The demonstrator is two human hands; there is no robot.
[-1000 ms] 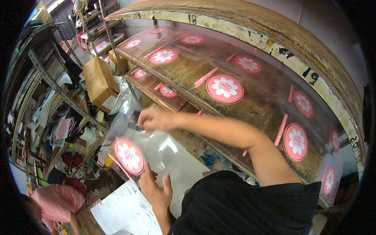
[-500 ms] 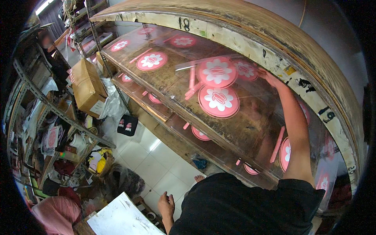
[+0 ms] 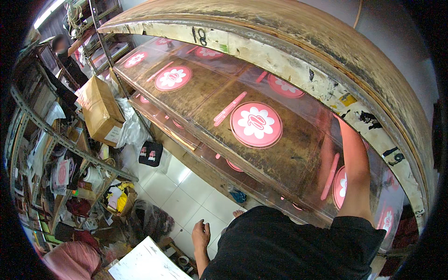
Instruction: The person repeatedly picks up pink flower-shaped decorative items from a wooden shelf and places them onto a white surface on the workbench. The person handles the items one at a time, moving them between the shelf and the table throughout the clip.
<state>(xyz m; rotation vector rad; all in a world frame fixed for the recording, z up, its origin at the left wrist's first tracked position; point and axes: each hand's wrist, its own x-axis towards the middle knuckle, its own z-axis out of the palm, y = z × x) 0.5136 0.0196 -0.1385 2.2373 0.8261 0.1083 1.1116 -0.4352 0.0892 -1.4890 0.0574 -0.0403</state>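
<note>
My right arm point(image 3: 353, 161) reaches in over a brown shelf board point(image 3: 191, 109), and its hand is hidden beneath the upper board's pale edge point(image 3: 275, 58). Clear sheets printed in pink lie on this shelf. One printed disc with a white flower point(image 3: 256, 125) sits in the middle, a pink bar point(image 3: 230, 108) to its left. Another disc point(image 3: 285, 87) is partly covered by the upper edge. By my forearm lie a third disc point(image 3: 341, 186) and its bar point(image 3: 330, 176). My left hand point(image 3: 201, 233) hangs low over the floor, empty, its fingers loosely bent and apart.
A lower shelf point(image 3: 196, 147) holds more pink prints. Left of the white tiled floor point(image 3: 175, 191) stand a cardboard box point(image 3: 100, 109) and a cluttered metal rack point(image 3: 70, 135). A white board point(image 3: 149, 263) is at lower left. Another person point(image 3: 70, 58) stands at the far left.
The loose clear sheet with a pink disc, which overlapped the middle print, has gone back and right under the upper board. My right hand has gone out of sight there too.
</note>
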